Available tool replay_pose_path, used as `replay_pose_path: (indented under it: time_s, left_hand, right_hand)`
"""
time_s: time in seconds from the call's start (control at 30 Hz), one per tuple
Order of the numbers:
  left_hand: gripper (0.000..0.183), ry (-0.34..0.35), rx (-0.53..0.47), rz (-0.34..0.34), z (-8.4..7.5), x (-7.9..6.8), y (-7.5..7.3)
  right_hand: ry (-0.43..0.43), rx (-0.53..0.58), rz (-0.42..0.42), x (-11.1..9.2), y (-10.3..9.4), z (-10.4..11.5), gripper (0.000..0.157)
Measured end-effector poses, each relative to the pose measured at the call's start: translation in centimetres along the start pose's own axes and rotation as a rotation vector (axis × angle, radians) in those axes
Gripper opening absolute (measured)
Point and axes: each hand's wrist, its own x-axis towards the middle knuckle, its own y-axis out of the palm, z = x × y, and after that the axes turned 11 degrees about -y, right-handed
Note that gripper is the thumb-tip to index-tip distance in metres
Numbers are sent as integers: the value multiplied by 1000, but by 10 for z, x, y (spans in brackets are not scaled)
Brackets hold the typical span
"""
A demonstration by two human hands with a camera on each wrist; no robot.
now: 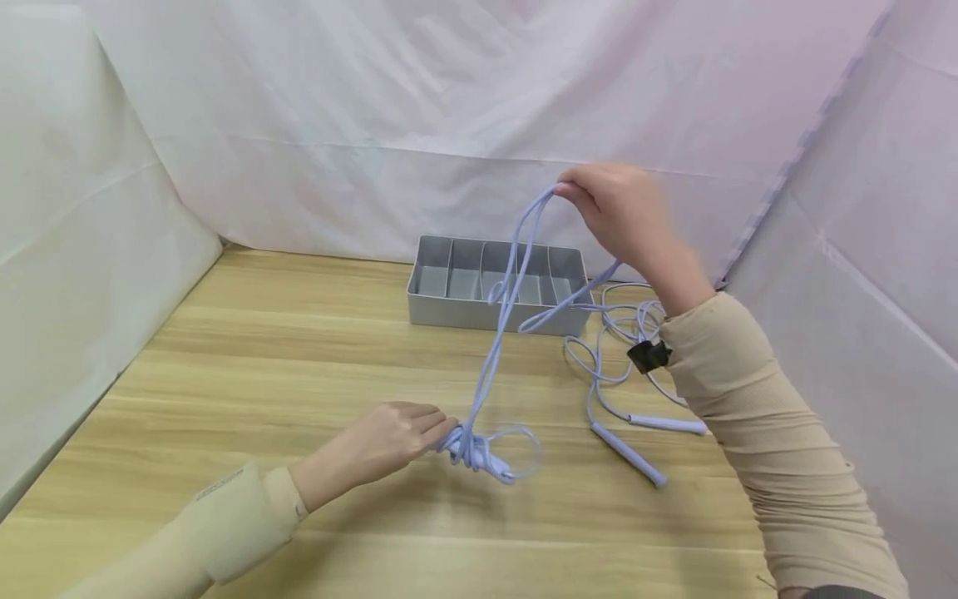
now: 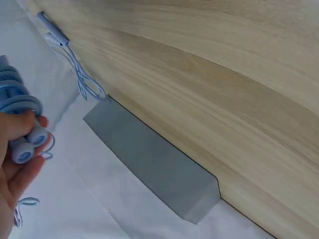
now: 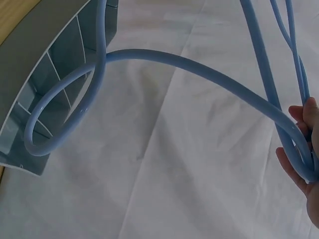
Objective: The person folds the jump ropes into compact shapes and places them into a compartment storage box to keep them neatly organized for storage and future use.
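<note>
My left hand (image 1: 392, 439) grips a light blue jump rope (image 1: 490, 366) by its two handles (image 2: 23, 152), held side by side above the table. Several turns of cord wrap round these handles, as the left wrist view shows. Raised at the right, my right hand (image 1: 621, 208) pinches doubled strands of the same rope. From there the strands slope down to the wrapped bundle (image 1: 471, 449). A loop of cord (image 3: 65, 134) hangs below the right hand, in front of the tray in the head view. A small loose loop sticks out beside the bundle.
A grey tray (image 1: 479, 313) with several compartments stands at the back of the wooden table (image 1: 262, 374). Right of it lies a second light blue jump rope, its cord (image 1: 599, 374) tangled and its handles (image 1: 629, 455) towards me. White cloth walls (image 1: 337, 100) enclose the table.
</note>
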Motion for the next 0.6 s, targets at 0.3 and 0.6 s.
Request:
replay_pose_path:
  time_s: [0.3,0.6]
  left_hand:
    - [25,100,-85,-324,-5,21,-7]
    - [21,52,-125,-567,2,36,-25]
  right_hand:
    - [124,32,59,-5,40,-15,22]
    - [225,43,171,-34,64,-25,24]
